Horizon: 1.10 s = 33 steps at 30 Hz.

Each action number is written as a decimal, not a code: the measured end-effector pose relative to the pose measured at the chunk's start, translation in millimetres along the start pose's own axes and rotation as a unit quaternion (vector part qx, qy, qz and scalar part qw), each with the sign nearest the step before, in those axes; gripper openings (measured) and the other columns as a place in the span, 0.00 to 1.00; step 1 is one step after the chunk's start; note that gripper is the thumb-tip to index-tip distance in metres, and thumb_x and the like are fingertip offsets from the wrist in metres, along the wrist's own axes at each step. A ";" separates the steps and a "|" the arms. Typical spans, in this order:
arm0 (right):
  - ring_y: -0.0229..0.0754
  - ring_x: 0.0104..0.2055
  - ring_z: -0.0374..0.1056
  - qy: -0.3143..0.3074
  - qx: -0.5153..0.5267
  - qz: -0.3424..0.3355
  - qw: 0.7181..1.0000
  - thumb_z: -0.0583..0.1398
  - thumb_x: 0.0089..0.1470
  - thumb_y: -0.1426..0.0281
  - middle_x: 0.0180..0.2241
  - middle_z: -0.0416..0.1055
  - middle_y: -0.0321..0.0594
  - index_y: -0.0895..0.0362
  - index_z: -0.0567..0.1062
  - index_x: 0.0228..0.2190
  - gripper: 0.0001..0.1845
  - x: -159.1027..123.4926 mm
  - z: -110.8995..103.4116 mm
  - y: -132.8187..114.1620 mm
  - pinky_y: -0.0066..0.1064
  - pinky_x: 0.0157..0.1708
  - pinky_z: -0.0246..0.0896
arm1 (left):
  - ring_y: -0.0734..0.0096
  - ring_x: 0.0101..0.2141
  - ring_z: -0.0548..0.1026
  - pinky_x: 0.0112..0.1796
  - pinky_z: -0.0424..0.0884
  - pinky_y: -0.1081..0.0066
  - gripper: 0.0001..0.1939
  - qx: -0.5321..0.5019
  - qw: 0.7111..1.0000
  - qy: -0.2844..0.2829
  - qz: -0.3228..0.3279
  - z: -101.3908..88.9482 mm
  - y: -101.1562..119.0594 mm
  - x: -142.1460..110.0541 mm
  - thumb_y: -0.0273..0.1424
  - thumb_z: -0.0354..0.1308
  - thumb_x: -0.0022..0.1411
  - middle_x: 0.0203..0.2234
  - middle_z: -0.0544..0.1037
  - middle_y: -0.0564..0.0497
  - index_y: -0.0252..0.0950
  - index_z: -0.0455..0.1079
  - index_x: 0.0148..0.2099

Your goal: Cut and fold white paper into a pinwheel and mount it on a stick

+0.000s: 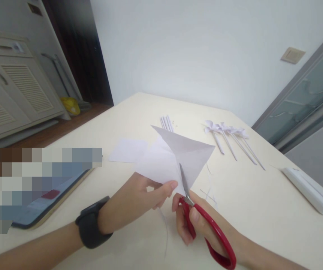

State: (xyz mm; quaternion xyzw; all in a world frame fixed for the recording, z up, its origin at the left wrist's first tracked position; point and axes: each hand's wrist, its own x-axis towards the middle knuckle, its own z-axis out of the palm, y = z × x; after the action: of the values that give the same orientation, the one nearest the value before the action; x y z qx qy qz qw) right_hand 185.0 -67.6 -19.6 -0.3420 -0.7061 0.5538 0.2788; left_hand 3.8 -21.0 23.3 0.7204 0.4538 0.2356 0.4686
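Observation:
My left hand pinches the lower edge of a creased white sheet of paper between thumb and fingers, holding it above the table. In my right hand is a pair of scissors with red handles. One metal blade lies over the front of the paper near its lower corner; the other blade is hidden behind the sheet. Thin paper strips lie on the table right of the sheet, and another thin strip hangs below my left hand.
Behind the sheet lie several rolled paper sticks. Paper pinwheels on sticks rest at the back right. A flat white paper piece is at left, beside a partly blurred tablet. A white case-like object sits at the right edge.

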 end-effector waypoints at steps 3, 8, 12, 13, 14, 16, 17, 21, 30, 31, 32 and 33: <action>0.33 0.22 0.55 -0.007 0.032 0.005 0.999 0.40 0.60 0.55 0.20 0.59 0.32 0.56 0.58 0.35 0.18 0.3 2.3 2.0 0.28 0.28 0.55 | 0.76 0.18 0.64 0.24 0.64 0.76 0.18 -0.005 1.000 -0.003 -0.004 0.0 -1.5 0.6 0.35 0.49 0.57 0.12 0.62 0.58 0.37 0.57 0.17; 0.33 0.21 0.55 0.003 0.042 -0.003 0.999 0.41 0.60 0.55 0.19 0.59 0.32 0.56 0.57 0.34 0.18 2.4 6.6 9.2 0.27 0.24 0.55 | 0.76 0.19 0.64 0.24 0.64 0.76 0.18 0.002 1.000 -0.001 -0.006 0.2 -3.3 0.5 0.35 0.50 0.57 0.12 0.62 0.58 0.37 0.57 0.16; 0.33 0.20 0.56 0.006 0.038 -0.010 0.999 0.41 0.60 0.55 0.19 0.59 0.32 0.56 0.57 0.33 0.18 3.3 6.5 10.8 0.26 0.23 0.55 | 0.76 0.19 0.64 0.24 0.64 0.76 0.18 -0.007 1.000 -0.002 -0.002 0.5 -2.4 0.0 0.34 0.50 0.57 0.13 0.63 0.58 0.37 0.57 0.17; 0.33 0.20 0.56 0.005 0.035 -0.009 0.999 0.41 0.60 0.55 0.19 0.59 0.32 0.56 0.57 0.33 0.18 3.3 6.3 10.4 0.27 0.23 0.55 | 0.76 0.19 0.64 0.24 0.64 0.76 0.18 -0.008 1.000 -0.001 -0.001 0.5 -2.4 0.0 0.34 0.50 0.57 0.13 0.63 0.58 0.37 0.57 0.17; 0.33 0.20 0.56 0.005 0.032 -0.007 0.999 0.41 0.60 0.55 0.19 0.60 0.32 0.56 0.57 0.32 0.17 3.3 6.1 10.1 0.27 0.24 0.56 | 0.76 0.19 0.64 0.24 0.64 0.76 0.18 -0.009 1.000 -0.001 0.001 0.6 -2.6 0.1 0.33 0.50 0.57 0.12 0.62 0.58 0.37 0.57 0.17; 0.33 0.20 0.56 0.006 0.030 -0.006 1.000 0.41 0.60 0.55 0.19 0.60 0.32 0.56 0.57 0.32 0.17 3.4 6.2 10.0 0.27 0.24 0.56 | 0.76 0.19 0.64 0.24 0.64 0.76 0.18 -0.010 1.000 0.000 0.001 0.8 -3.4 0.3 0.34 0.50 0.57 0.12 0.62 0.58 0.37 0.57 0.16; 0.33 0.20 0.56 0.007 0.033 -0.008 0.999 0.42 0.60 0.55 0.19 0.60 0.32 0.55 0.57 0.32 0.17 3.6 6.3 10.4 0.27 0.23 0.56 | 0.76 0.19 0.64 0.24 0.64 0.76 0.18 -0.010 1.000 -0.001 0.000 1.0 -3.9 0.4 0.34 0.50 0.57 0.12 0.62 0.58 0.37 0.57 0.16; 0.33 0.18 0.55 0.009 0.035 -0.015 0.999 0.42 0.59 0.55 0.18 0.59 0.31 0.55 0.57 0.33 0.17 4.4 6.6 13.0 0.26 0.21 0.55 | 0.76 0.19 0.64 0.24 0.64 0.76 0.18 -0.012 1.000 -0.002 -0.005 1.3 -4.7 0.7 0.35 0.50 0.57 0.13 0.62 0.58 0.37 0.57 0.17; 0.32 0.20 0.56 0.002 0.008 -0.015 1.000 0.45 0.59 0.58 0.19 0.59 0.31 0.57 0.57 0.37 0.14 4.6 6.3 9.8 0.25 0.24 0.57 | 0.75 0.20 0.65 0.25 0.65 0.76 0.18 -0.003 1.000 0.005 -0.021 -0.3 -0.3 -1.6 0.35 0.50 0.56 0.13 0.64 0.58 0.37 0.58 0.16; 0.32 0.20 0.56 0.007 0.006 -0.010 1.000 0.45 0.60 0.58 0.19 0.59 0.30 0.57 0.57 0.37 0.15 4.6 6.5 10.0 0.25 0.25 0.57 | 0.75 0.19 0.65 0.25 0.65 0.77 0.18 -0.010 1.000 0.004 -0.020 -0.4 -0.2 -1.6 0.35 0.51 0.56 0.13 0.64 0.58 0.37 0.59 0.16; 0.32 0.20 0.56 0.010 0.002 -0.005 1.000 0.45 0.60 0.58 0.19 0.59 0.30 0.57 0.58 0.38 0.15 4.6 6.7 10.3 0.25 0.25 0.57 | 0.76 0.19 0.65 0.24 0.65 0.77 0.17 -0.016 1.000 0.003 -0.019 -0.5 -0.1 -1.6 0.35 0.51 0.56 0.13 0.64 0.58 0.37 0.59 0.17; 0.32 0.20 0.57 0.013 -0.002 0.002 1.000 0.45 0.60 0.58 0.19 0.59 0.30 0.57 0.58 0.38 0.15 4.5 6.9 10.7 0.26 0.25 0.57 | 0.76 0.19 0.65 0.24 0.65 0.78 0.17 -0.019 1.000 0.001 -0.016 -0.6 -0.1 -1.6 0.34 0.51 0.56 0.13 0.64 0.58 0.37 0.59 0.17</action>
State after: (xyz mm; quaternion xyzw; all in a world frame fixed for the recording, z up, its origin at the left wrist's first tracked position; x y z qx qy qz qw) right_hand 178.7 -66.4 -31.5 -0.3513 -0.7030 0.5484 0.2856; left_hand 2.6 -22.1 23.7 0.7039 0.4610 0.2375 0.4854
